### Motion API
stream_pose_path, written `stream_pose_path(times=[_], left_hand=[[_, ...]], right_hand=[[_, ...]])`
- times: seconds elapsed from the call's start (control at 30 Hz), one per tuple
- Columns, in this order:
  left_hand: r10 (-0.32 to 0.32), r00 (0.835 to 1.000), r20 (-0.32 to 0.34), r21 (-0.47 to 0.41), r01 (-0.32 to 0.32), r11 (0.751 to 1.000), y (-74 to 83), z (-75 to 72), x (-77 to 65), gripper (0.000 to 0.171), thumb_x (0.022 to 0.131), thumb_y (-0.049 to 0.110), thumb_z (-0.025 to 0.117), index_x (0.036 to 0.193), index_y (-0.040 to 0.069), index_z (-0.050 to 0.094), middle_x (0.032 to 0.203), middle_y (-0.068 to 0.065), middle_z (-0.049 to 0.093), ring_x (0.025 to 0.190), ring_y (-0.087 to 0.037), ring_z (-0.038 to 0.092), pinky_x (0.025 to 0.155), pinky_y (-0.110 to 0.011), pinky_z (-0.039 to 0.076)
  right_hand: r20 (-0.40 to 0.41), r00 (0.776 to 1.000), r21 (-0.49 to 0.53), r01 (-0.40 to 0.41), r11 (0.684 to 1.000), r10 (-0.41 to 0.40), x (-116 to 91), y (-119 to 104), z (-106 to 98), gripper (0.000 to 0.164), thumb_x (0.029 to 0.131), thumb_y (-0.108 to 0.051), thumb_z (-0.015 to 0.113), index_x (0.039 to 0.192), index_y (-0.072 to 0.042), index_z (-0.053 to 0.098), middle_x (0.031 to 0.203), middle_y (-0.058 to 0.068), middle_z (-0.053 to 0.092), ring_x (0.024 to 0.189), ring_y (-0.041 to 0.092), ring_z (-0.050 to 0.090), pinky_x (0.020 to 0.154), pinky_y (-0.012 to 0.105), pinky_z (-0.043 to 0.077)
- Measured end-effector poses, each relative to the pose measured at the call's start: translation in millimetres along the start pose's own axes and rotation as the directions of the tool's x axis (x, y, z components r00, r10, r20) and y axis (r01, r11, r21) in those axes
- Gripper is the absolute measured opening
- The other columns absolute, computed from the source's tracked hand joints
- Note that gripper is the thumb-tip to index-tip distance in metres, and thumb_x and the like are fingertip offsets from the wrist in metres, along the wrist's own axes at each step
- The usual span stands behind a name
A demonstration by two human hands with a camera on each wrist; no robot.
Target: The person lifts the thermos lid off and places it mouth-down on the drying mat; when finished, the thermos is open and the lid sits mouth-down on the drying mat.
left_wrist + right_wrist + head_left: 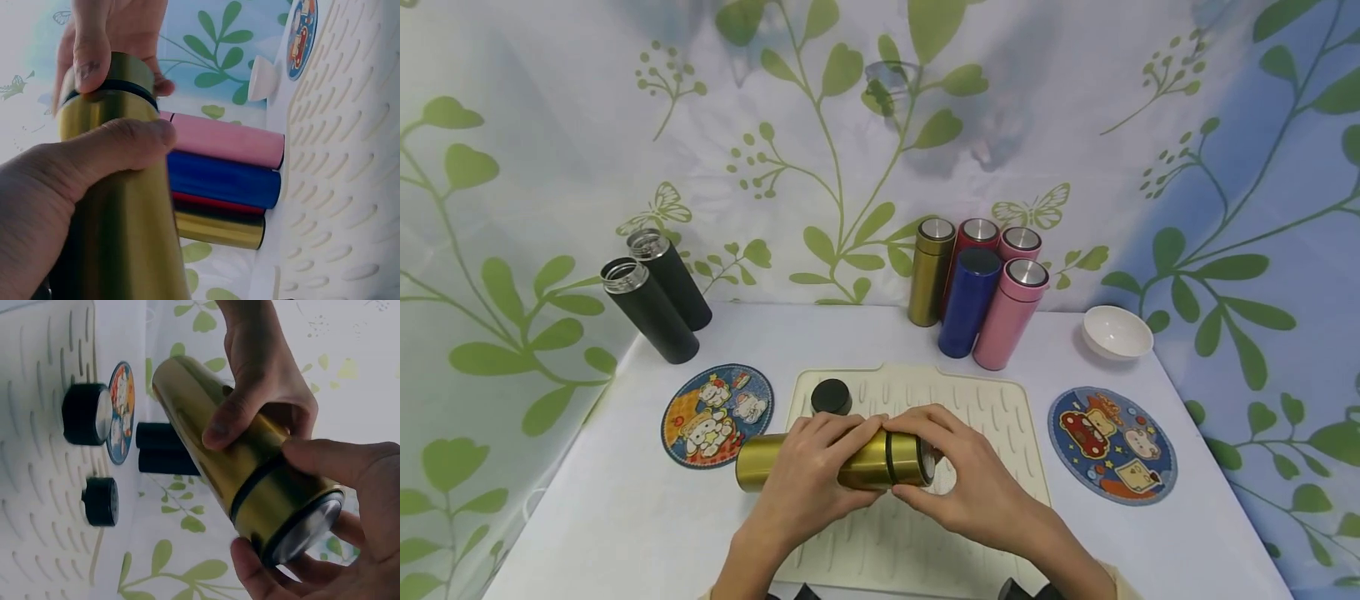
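A gold thermos bottle [868, 465] lies nearly level over the cream drying mat, its capped end to the right. My left hand [812, 462] grips its body around the middle. At the lid [290, 528], my right hand [966, 475] holds on with thumb and fingers spread round the cap, beside the black ring. In the left wrist view, the left thumb [125, 147] lies across the gold body just below the lid. Two black lids [86, 414] rest on the mat in the right wrist view; the head view shows one black lid [831, 397] behind the bottle.
Behind the drying mat [910, 550] stand gold, red, blue [970, 304] and pink bottles [1011, 312] in a cluster. Two lidless black bottles [651, 312] stand at the back left. Round cartoon mats [718, 416] [1112, 446] flank the drying mat; a white bowl [1117, 332] sits back right.
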State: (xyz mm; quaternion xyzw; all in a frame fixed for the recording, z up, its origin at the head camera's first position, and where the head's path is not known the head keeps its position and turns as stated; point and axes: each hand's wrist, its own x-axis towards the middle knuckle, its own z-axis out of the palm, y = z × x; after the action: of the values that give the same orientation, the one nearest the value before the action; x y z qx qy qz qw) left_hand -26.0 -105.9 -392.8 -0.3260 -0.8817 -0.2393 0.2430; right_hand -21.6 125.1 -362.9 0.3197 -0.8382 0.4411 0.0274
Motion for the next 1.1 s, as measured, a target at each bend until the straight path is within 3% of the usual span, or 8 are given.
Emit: stream_pose_path(times=[0.2, 0.43, 0.6, 0.73, 0.8, 0.87, 1.0, 1.1], left_hand=[[-0.046, 0.999, 0.009, -0.045, 0.046, 0.998, -0.6, -3.0, -2.2, 0.084, 0.059, 0.041, 0.096, 0.135, 0.024, 0.064, 0.112, 0.006, 0.068, 0.101, -0.014, 0.061, 0.081, -0.037, 0.048], [-0.130, 0.983, 0.133, -0.153, 0.150, 0.977, -1.4, -10.9, -4.3, 0.083, 0.063, 0.044, 0.094, 0.138, 0.030, 0.061, 0.119, 0.013, 0.066, 0.105, -0.007, 0.058, 0.082, -0.035, 0.048], [-0.156, 0.964, 0.217, -0.251, 0.210, 0.945, -4.6, -16.8, -6.3, 0.081, 0.066, 0.045, 0.093, 0.138, 0.030, 0.060, 0.123, 0.017, 0.063, 0.106, -0.006, 0.058, 0.080, -0.032, 0.051], [-0.155, 0.954, 0.257, -0.310, 0.233, 0.922, -5.5, -19.3, -6.8, 0.079, 0.068, 0.047, 0.091, 0.139, 0.029, 0.060, 0.124, 0.017, 0.062, 0.106, -0.007, 0.059, 0.080, -0.030, 0.051], [-0.156, 0.953, 0.258, -0.310, 0.235, 0.921, -5.3, -19.5, -6.4, 0.079, 0.068, 0.046, 0.092, 0.138, 0.029, 0.060, 0.122, 0.017, 0.063, 0.103, -0.006, 0.059, 0.079, -0.029, 0.051], [-0.155, 0.957, 0.243, -0.281, 0.222, 0.934, -4.8, -18.7, -5.5, 0.080, 0.066, 0.044, 0.093, 0.137, 0.027, 0.062, 0.119, 0.016, 0.064, 0.101, -0.006, 0.059, 0.078, -0.030, 0.051], [-0.145, 0.971, 0.189, -0.162, 0.177, 0.971, -3.0, -14.5, -4.1, 0.080, 0.062, 0.041, 0.095, 0.134, 0.024, 0.064, 0.115, 0.011, 0.067, 0.102, -0.008, 0.060, 0.079, -0.033, 0.051], [-0.133, 0.976, 0.171, -0.082, 0.148, 0.986, -1.0, -9.5, -4.2, 0.081, 0.061, 0.042, 0.095, 0.134, 0.023, 0.065, 0.114, 0.008, 0.068, 0.105, -0.009, 0.061, 0.081, -0.036, 0.049]], right_hand=[[-0.033, 0.980, -0.069, 0.195, 0.978, -0.198, 1, 0, 3, 0.067, 0.074, -0.003, 0.087, 0.132, -0.025, 0.061, 0.137, -0.002, 0.049, 0.124, 0.015, 0.050, 0.095, 0.037, 0.051], [-0.020, 0.919, -0.188, 0.383, 0.904, -0.394, 3, -1, 8, 0.063, 0.068, 0.012, 0.082, 0.121, -0.015, 0.064, 0.137, 0.010, 0.049, 0.124, 0.024, 0.048, 0.105, 0.034, 0.043], [-0.034, 0.841, -0.285, 0.510, 0.811, -0.541, 6, -1, 16, 0.034, 0.087, 0.009, 0.057, 0.113, -0.012, 0.066, 0.130, 0.015, 0.053, 0.121, 0.031, 0.051, 0.106, 0.040, 0.041], [-0.027, 0.823, -0.321, 0.531, 0.784, -0.568, 6, -2, 17, 0.033, 0.095, 0.001, 0.040, 0.112, -0.011, 0.065, 0.130, 0.015, 0.054, 0.120, 0.032, 0.051, 0.106, 0.043, 0.041], [-0.016, 0.845, -0.304, 0.505, 0.808, -0.535, 5, -2, 15, 0.037, 0.089, 0.003, 0.051, 0.121, -0.010, 0.063, 0.133, 0.014, 0.051, 0.123, 0.031, 0.050, 0.105, 0.042, 0.042], [-0.017, 0.889, -0.262, 0.437, 0.861, -0.457, 4, -1, 13, 0.054, 0.081, -0.002, 0.068, 0.134, -0.009, 0.056, 0.139, 0.012, 0.048, 0.125, 0.028, 0.049, 0.103, 0.041, 0.044], [-0.035, 0.990, -0.132, 0.129, 0.983, -0.135, 2, -1, 7, 0.085, 0.079, -0.033, 0.085, 0.149, -0.017, 0.041, 0.139, 0.002, 0.049, 0.117, 0.016, 0.055, 0.084, 0.031, 0.054], [0.001, 0.988, -0.092, -0.154, 0.984, 0.155, 4, -2, 4, 0.065, 0.088, -0.053, 0.071, 0.141, -0.023, 0.050, 0.115, -0.008, 0.062, 0.094, 0.008, 0.061, 0.070, 0.027, 0.053]])
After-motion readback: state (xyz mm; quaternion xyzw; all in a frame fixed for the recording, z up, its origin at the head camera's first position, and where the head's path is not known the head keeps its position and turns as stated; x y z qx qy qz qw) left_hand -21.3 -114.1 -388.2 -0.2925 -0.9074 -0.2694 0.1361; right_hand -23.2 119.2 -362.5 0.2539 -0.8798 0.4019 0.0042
